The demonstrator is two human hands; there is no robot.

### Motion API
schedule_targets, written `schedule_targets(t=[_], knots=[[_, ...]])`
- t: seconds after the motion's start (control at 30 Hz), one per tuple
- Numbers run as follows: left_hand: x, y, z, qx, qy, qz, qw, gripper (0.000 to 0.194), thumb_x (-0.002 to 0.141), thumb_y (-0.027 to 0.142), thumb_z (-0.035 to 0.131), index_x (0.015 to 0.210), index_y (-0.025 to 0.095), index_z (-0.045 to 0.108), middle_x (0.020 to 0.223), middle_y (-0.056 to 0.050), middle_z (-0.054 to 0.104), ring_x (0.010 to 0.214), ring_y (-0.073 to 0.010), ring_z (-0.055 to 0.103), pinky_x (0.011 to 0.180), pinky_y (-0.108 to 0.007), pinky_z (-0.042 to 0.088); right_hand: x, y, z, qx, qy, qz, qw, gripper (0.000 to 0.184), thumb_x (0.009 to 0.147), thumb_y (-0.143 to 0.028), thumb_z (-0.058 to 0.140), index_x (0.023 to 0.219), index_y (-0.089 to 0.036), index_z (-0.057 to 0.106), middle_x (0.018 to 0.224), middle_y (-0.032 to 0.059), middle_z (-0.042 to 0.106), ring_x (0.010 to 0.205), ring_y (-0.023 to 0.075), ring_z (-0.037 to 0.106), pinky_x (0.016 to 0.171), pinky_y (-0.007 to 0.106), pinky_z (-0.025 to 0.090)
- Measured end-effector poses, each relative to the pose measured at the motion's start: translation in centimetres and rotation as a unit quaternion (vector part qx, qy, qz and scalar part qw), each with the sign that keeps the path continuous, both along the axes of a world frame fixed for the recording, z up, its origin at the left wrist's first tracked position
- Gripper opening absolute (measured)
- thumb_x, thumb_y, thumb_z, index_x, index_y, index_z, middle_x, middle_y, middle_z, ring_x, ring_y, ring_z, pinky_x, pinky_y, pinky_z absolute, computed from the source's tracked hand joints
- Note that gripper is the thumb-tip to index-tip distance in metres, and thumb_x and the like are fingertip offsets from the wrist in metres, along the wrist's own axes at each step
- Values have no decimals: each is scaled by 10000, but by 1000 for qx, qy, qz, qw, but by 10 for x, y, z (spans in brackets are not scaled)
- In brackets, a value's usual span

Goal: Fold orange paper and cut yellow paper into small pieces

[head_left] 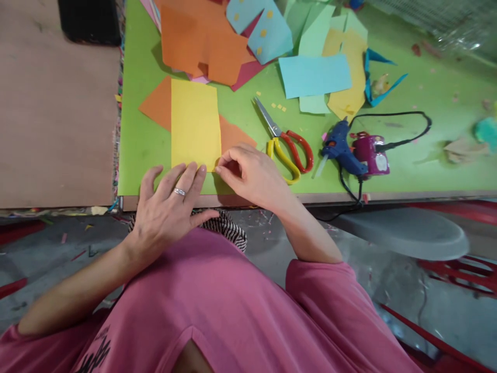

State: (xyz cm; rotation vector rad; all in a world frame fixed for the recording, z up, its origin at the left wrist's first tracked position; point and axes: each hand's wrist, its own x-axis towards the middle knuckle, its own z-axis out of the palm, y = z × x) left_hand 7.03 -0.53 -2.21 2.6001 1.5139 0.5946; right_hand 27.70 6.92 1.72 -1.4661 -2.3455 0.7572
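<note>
A yellow sheet of paper (196, 122) lies flat near the table's front edge, over orange paper (157, 103) that shows on both sides of it. My left hand (171, 202), with a ring on one finger, has its fingers stretched out and the tips resting on the sheet's near edge. At the near right corner, my right hand (250, 173) pinches the edge of the yellow paper between thumb and forefinger. Just right of that hand lie scissors (277, 134) with one red and one yellow handle, blades pointing away and to the left.
A blue glue gun (341, 147) leans on a purple tin (373, 155), its black cord looping behind. Orange card (194, 36), light blue paper (315, 75) and other cut pieces cover the back. A black phone (90, 20) lies at far left. A grey stool (407, 230) stands at right.
</note>
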Motion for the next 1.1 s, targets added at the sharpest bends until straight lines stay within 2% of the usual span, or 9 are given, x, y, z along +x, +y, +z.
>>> schedule_targets(t=[0.27, 0.43, 0.67, 0.77, 0.9, 1.0, 1.1], knots=[[0, -1, -4, 7, 0, 0, 1000, 777, 986, 622, 530, 1607, 173, 400, 1450, -205, 631, 1302, -395, 600, 1155, -596, 344, -4, 2, 5, -10, -42, -12, 999, 149, 951, -273, 568, 867, -183, 651, 887, 60, 691, 798, 184, 588, 695, 319, 369], [0, 0, -4, 36, 21, -5, 999, 773, 993, 630, 512, 1586, 143, 425, 1435, -209, 642, 1280, -381, 610, 1131, -579, 366, -7, 2, 9, -27, -52, -20, 998, 147, 946, -266, 569, 868, -180, 659, 880, 59, 688, 781, 177, 587, 694, 318, 379], [2, -1, 0, 22, 39, 4, 999, 669, 983, 618, 543, 1546, 260, 499, 1452, -166, 632, 1289, -369, 595, 1124, -588, 382, -8, 3, 9, -20, -65, -20, 997, 119, 931, -273, 597, 877, -182, 651, 898, 61, 687, 764, 176, 584, 691, 323, 397], [5, -1, 3, 19, 32, 6, 999, 668, 980, 596, 562, 1538, 233, 510, 1448, -190, 624, 1274, -383, 594, 1125, -612, 381, -1, 0, 5, 13, -61, -25, 998, 112, 911, -219, 588, 994, -174, 649, 997, 77, 684, 824, 189, 609, 701, 321, 427], [6, -1, 5, 10, 35, 5, 999, 659, 981, 569, 574, 1529, 208, 520, 1451, -203, 612, 1274, -395, 587, 1122, -619, 384, 11, -14, -1, 105, -30, -28, 994, 275, 912, -107, 497, 1124, -175, 658, 1081, 86, 648, 874, 180, 626, 743, 318, 488], [6, -1, 5, 5, 32, 8, 999, 663, 977, 581, 574, 1542, 240, 503, 1456, -185, 611, 1286, -389, 582, 1134, -614, 371, 14, -28, -8, 161, -21, 13, 987, 354, 956, -113, 450, 1215, -190, 679, 1081, 88, 642, 899, 181, 621, 756, 318, 518], [5, -1, 4, 6, 34, 8, 999, 663, 979, 594, 562, 1548, 261, 493, 1454, -173, 619, 1291, -386, 584, 1141, -609, 353, 11, -37, -16, 191, -67, 50, 978, 377, 968, -133, 462, 1273, -186, 678, 1069, 96, 657, 934, 207, 606, 756, 332, 529]])
